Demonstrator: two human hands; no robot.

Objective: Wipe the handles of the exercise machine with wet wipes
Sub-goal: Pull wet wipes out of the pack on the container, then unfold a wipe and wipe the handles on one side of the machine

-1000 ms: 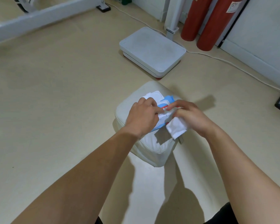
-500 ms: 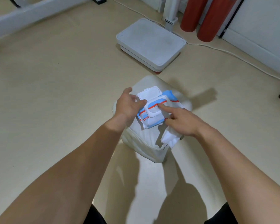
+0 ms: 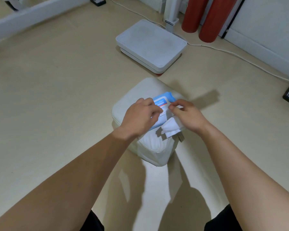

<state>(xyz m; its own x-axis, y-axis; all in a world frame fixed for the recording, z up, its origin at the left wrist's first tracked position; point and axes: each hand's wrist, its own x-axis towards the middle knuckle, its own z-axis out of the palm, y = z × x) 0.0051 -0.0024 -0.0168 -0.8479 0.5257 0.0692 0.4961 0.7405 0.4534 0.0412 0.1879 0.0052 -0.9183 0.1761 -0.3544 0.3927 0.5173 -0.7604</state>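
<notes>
1. Head view: both bare forearms reach forward from the near edge and meet over a white padded cushion (image 3: 132,104) that sits on the beige floor (image 3: 57,90).
2. A blue and white pack of wipes (image 3: 163,99) lies on top of the cushion, between the two hands, with its far blue end showing past the fingertips.
3. The left hand (image 3: 140,117) is on the left side of the pack, its fingers curled down onto the pack and holding it.
4. The right hand (image 3: 187,115) is at the right side of the pack, with thumb and forefinger bent and their tips brought together at the pack's top.
5. A white wipe (image 3: 172,127) sticks out from under the right palm and curled outer fingers, which hold it. It drapes toward the near right edge of the cushion.
6. Whether the pack's lid is up or down I cannot tell, as the hands cover it.
7. Farther off on the floor stands a flat white platform (image 3: 150,45) with rounded corners.
8. Two red cylinders (image 3: 210,19) stand at the far right against the wall.
9. A white cable (image 3: 240,57) runs along the floor from the platform's side toward the right edge.
10. A white bar (image 3: 32,15) crosses the far left corner, blurred.
</notes>
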